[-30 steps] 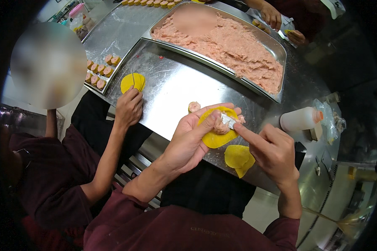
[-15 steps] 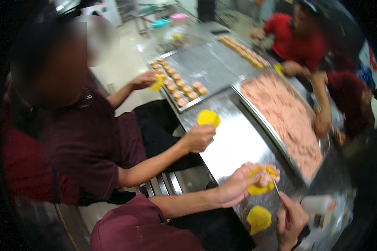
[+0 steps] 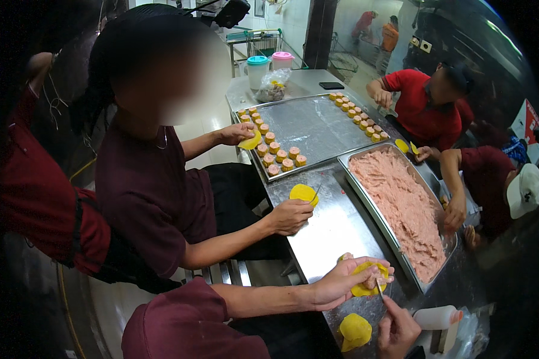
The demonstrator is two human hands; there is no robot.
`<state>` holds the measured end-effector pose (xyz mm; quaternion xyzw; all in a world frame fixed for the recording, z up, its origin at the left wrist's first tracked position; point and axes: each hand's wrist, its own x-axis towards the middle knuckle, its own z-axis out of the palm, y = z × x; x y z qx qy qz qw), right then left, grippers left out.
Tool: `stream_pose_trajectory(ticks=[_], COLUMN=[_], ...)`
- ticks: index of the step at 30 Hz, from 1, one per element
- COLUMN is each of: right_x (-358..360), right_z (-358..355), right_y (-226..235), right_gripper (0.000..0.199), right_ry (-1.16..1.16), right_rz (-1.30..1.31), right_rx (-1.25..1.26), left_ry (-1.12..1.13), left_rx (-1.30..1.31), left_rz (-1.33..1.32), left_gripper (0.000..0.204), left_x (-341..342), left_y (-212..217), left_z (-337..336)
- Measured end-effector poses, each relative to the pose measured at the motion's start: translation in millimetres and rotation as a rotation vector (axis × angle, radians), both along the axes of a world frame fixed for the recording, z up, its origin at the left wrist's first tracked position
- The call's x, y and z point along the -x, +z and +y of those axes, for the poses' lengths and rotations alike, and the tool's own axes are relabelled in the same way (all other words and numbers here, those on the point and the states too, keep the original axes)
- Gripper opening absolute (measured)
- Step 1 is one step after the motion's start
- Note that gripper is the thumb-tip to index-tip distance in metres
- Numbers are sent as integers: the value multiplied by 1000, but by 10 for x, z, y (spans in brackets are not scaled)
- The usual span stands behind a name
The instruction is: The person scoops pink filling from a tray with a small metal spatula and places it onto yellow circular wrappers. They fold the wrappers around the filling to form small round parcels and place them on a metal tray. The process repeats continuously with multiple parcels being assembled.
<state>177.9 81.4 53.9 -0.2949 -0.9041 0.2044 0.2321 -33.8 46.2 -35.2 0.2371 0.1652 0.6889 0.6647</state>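
Co-worker in maroon [image 3: 141, 185], seated at our left: one hand is holding a yellow round [image 3: 250, 140].
Shallow metal tray [image 3: 305, 125], beyond: carrying rows of filled dumplings [image 3: 272, 149] along two opposite sides.
Yellow rounds [image 3: 303, 193]: lying before the co-worker's other hand, which is gripping a thin tool [image 3: 317, 191].
Left hand [image 3: 341, 285], ours: we are cupping a yellow wrapper [image 3: 360, 291] above the table [image 3: 323, 254], thumb pressing from above, fingers supporting underneath; we cannot tell whether these are touching one another.
Loose wrappers [image 3: 355, 331]: lying on the tabletop below.
Pink filling [image 3: 371, 279]: sitting in our wrapper.
Metal tool [image 3: 379, 289]: reaching the filling.
Right hand [image 3: 396, 330], ours: we are pinching that tool, forefinger extending along it.
Deep pan [image 3: 375, 213]: holding pink mince [image 3: 401, 206].
White bottle [image 3: 432, 318], orange-capped: occupying the table near our right hand.
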Motion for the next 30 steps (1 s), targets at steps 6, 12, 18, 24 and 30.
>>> stream_pose_trajectory(ticks=[6, 12, 18, 24, 30], right_x=[75, -43, 55, -56, -87], right_z=[33, 121, 160, 78, 112], right_y=[-208, -392, -551, -620, -699], right_gripper=[42, 18, 12, 30, 33], right_ry=[11, -272, -313, -111, -225], right_rz=[152, 336, 394, 155, 70], right_rx=[-122, 200, 271, -55, -273], left_ry=[-2, 16, -7, 21, 25], left_rx=[43, 40, 180, 102, 105], left_rz=[3, 58, 42, -40, -45], left_gripper=[39, 47, 46, 44, 44], left_x=[-21, -18, -86, -52, -72], left_y=[68, 140, 169, 99, 38], left_z=[-8, -97, -22, 44, 68])
